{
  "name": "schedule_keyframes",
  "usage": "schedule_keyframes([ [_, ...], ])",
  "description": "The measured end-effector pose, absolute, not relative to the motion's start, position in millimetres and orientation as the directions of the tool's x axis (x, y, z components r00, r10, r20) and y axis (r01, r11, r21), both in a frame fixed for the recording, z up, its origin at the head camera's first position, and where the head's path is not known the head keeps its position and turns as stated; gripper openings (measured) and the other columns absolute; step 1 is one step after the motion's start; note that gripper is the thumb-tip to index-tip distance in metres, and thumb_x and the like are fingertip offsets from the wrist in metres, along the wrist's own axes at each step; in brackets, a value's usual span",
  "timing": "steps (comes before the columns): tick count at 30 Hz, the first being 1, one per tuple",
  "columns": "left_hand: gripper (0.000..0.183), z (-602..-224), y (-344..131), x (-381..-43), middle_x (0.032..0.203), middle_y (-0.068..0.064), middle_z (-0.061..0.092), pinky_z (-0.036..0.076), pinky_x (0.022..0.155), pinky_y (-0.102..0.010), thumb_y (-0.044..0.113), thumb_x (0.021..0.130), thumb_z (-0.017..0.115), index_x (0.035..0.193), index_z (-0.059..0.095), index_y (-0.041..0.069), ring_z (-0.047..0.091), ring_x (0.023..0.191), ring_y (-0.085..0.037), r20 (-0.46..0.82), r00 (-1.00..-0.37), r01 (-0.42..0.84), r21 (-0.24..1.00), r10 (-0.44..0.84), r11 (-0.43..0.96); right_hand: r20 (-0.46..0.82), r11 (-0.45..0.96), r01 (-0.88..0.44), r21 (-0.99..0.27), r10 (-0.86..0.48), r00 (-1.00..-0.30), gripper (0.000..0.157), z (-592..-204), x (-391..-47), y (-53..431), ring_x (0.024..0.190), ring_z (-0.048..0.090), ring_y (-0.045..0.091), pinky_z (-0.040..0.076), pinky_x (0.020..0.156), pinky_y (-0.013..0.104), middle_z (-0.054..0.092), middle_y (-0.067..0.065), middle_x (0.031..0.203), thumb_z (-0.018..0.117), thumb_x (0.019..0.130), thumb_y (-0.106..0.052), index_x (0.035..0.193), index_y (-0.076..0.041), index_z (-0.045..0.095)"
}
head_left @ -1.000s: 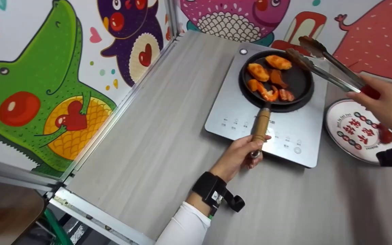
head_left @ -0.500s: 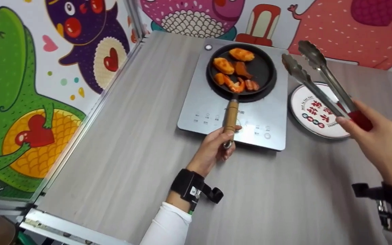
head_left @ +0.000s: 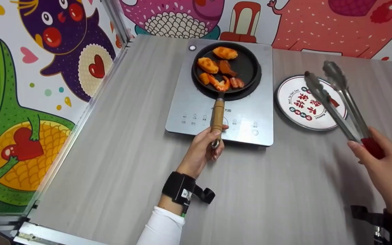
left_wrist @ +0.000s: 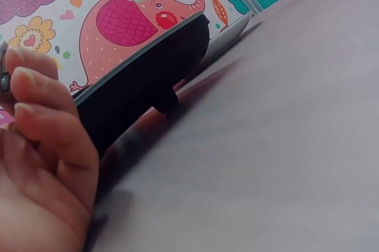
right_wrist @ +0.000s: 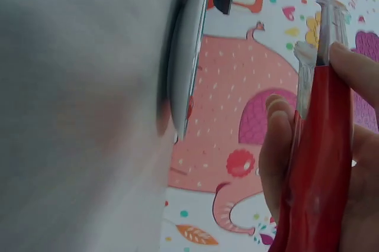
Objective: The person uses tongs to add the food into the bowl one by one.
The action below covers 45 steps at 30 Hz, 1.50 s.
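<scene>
My left hand [head_left: 201, 148] grips the wooden handle [head_left: 218, 114] of a small black frying pan [head_left: 248, 73] in the head view. In the pan lie two golden browned pieces [head_left: 225, 53], a brown slice [head_left: 227, 68], an orange chunk [head_left: 204, 78], a shrimp [head_left: 220, 83] and a streaky bacon-like piece [head_left: 237, 82]. My right hand [head_left: 386, 166] holds metal tongs [head_left: 344, 102] by their red grips [right_wrist: 320, 163]. The tong arms are spread with nothing between the tips, above a white plate [head_left: 289, 102] with red lettering. A dark red piece [head_left: 332, 99] shows on the plate behind the tongs.
Under the pan is a silver induction cooker [head_left: 185, 102] with touch controls. It stands on a grey wood-grain table [head_left: 121, 143]. Cartoon-printed walls [head_left: 90, 20] close off the back and left side. A metal frame edge [head_left: 56, 234] runs along the front left.
The head view has swung right, so the scene sits further left. The right hand with the tongs has moved from beside the pan to over the plate. The left hand keeps its grip.
</scene>
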<state>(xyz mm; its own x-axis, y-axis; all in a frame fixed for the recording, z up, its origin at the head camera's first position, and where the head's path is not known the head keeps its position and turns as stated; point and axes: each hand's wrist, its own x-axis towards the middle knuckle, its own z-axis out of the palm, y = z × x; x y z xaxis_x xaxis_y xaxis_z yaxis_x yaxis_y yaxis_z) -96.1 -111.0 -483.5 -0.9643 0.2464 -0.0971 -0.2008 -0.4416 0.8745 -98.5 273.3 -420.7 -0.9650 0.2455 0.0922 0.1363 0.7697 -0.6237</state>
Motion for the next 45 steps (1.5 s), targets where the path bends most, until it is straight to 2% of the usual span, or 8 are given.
schedule_keyframes([
  [12, 0.045, -484.0, -111.7, -95.2, 0.061, -0.002, 0.048, 0.033, 0.043, -0.021, 0.035, 0.085, 0.054, 0.12, 0.05, 0.007, 0.041, 0.049, -0.01, -0.116, -0.962, -0.22, 0.865, 0.248, -0.451, 0.12, 0.774, 0.123, -0.622, 0.25, -0.961, 0.061, -435.4, -95.4, 281.3, 0.051, 0.047, -0.006, 0.034, 0.049, 0.016, 0.049, -0.019, 0.069, 0.065, 0.078, -0.039, 0.132, -0.021, 0.045],
  [16, 0.046, -482.1, -112.7, -95.3, 0.062, -0.002, 0.048, 0.033, 0.043, -0.021, 0.036, 0.084, 0.054, 0.12, 0.05, 0.007, 0.041, 0.049, -0.01, -0.121, -0.962, -0.221, 0.871, 0.245, -0.439, 0.122, 0.764, 0.121, -0.634, 0.253, -0.96, 0.058, -440.8, -95.6, 285.1, 0.058, 0.047, -0.001, 0.033, 0.053, 0.017, 0.055, -0.005, 0.077, 0.064, 0.08, -0.037, 0.132, -0.018, 0.046],
  [20, 0.046, -481.7, -112.4, -95.4, 0.062, -0.002, 0.048, 0.033, 0.043, -0.021, 0.035, 0.084, 0.054, 0.121, 0.05, 0.007, 0.041, 0.05, -0.011, -0.12, -0.962, -0.22, 0.872, 0.246, -0.438, 0.054, 0.77, 0.159, -0.619, 0.243, -0.969, 0.062, -443.2, -96.7, 289.7, 0.085, 0.047, 0.024, 0.029, 0.064, 0.025, 0.054, 0.021, 0.108, 0.059, 0.083, -0.038, 0.137, -0.018, 0.036],
  [23, 0.046, -482.2, -112.5, -95.4, 0.062, -0.002, 0.048, 0.034, 0.044, -0.021, 0.034, 0.085, 0.053, 0.121, 0.049, 0.007, 0.041, 0.05, -0.011, -0.122, -0.961, -0.223, 0.871, 0.247, -0.438, 0.011, 0.778, 0.155, -0.609, 0.203, -0.979, 0.065, -445.0, -96.9, 292.9, 0.092, 0.039, 0.036, 0.026, 0.066, 0.027, 0.045, 0.028, 0.12, 0.056, 0.084, -0.035, 0.141, -0.02, 0.027],
  [31, 0.047, -482.1, -112.6, -95.7, 0.062, -0.002, 0.047, 0.033, 0.044, -0.021, 0.034, 0.084, 0.053, 0.122, 0.048, 0.007, 0.041, 0.05, -0.011, -0.123, -0.961, -0.223, 0.877, 0.249, -0.425, 0.014, 0.819, 0.095, -0.565, 0.125, -0.992, 0.071, -449.4, -98.2, 293.5, 0.085, 0.047, 0.03, 0.036, 0.062, 0.027, 0.051, 0.027, 0.108, 0.057, 0.085, -0.036, 0.142, -0.013, 0.022],
  [34, 0.048, -481.9, -112.7, -95.3, 0.063, -0.002, 0.048, 0.032, 0.043, -0.022, 0.035, 0.084, 0.053, 0.122, 0.047, 0.007, 0.041, 0.05, -0.011, -0.121, -0.961, -0.222, 0.876, 0.249, -0.429, 0.0, 0.823, 0.107, -0.557, 0.129, -0.992, 0.073, -448.5, -96.0, 293.1, 0.068, 0.057, 0.018, 0.04, 0.05, 0.024, 0.051, 0.028, 0.11, 0.056, 0.085, -0.041, 0.142, -0.014, 0.021],
  [38, 0.048, -481.0, -112.5, -94.2, 0.063, -0.002, 0.048, 0.034, 0.043, -0.021, 0.035, 0.084, 0.053, 0.123, 0.047, 0.006, 0.041, 0.05, -0.011, -0.12, -0.96, -0.224, 0.871, 0.253, -0.437, 0.025, 0.837, 0.1, -0.538, 0.135, -0.991, 0.07, -447.1, -92.4, 293.7, 0.049, 0.054, 0.001, 0.039, 0.039, 0.023, 0.052, 0.027, 0.11, 0.054, 0.084, -0.044, 0.142, -0.018, 0.024],
  [45, 0.048, -480.8, -112.9, -94.5, 0.063, -0.002, 0.048, 0.034, 0.043, -0.021, 0.034, 0.085, 0.052, 0.123, 0.046, 0.006, 0.041, 0.05, -0.011, -0.119, -0.96, -0.224, 0.872, 0.255, -0.436, 0.089, 0.89, 0.096, -0.446, 0.151, -0.985, 0.065, -449.9, -92.1, 294.3, 0.052, 0.05, 0.016, 0.034, 0.037, 0.021, 0.056, 0.029, 0.103, 0.059, 0.084, -0.039, 0.137, -0.013, 0.034],
])
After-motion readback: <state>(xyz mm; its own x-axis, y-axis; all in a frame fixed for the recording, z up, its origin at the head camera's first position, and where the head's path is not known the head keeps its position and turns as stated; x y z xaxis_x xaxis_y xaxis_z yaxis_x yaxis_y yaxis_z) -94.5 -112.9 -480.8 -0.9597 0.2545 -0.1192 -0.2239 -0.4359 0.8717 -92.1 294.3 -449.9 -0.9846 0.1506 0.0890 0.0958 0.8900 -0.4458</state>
